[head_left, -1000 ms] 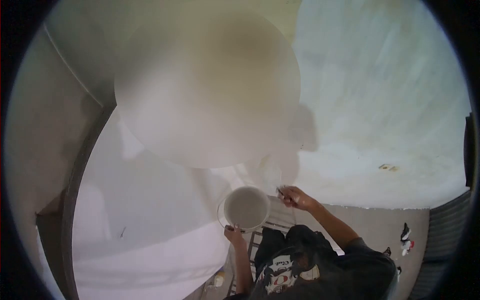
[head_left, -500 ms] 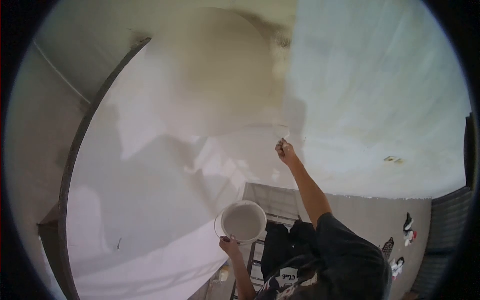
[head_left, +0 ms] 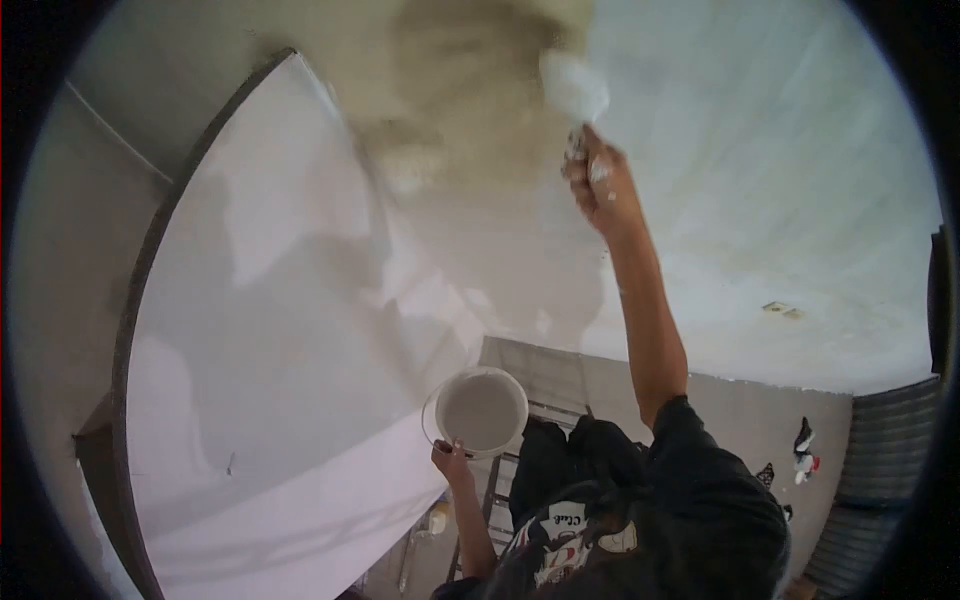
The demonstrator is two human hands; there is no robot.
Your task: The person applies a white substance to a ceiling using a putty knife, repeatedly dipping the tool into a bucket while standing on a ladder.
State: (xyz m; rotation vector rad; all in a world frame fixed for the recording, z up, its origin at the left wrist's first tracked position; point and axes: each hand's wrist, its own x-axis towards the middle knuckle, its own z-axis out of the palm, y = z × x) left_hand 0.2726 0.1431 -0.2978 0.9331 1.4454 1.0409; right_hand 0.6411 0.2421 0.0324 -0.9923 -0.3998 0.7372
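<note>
My right hand (head_left: 600,180) is raised high against the wall, fingers closed round the handle of a wide paintbrush (head_left: 575,85). The brush's pale head is smeared by motion, near the line where a yellowish-brown wall patch (head_left: 450,60) meets the pale wall (head_left: 720,180). White paint spots mark the back of this hand. Low on the left, my left hand (head_left: 452,458) grips a white bucket (head_left: 525,405) at its rim. Greyish-white paint (head_left: 480,412) shows inside it. The bucket's wire handle hangs on the left side.
A ladder (head_left: 500,490) stands beneath me. A white wall panel (head_left: 270,350) with a dark edge rises on the left. A wall socket opening (head_left: 782,310) is at right. Clothes or shoes (head_left: 805,455) lie on the floor, near a dark corrugated shutter (head_left: 885,470).
My right hand has swept the paintbrush upward along the wall and closer to the camera. The left hand and bucket appear slightly higher in view, still together.
</note>
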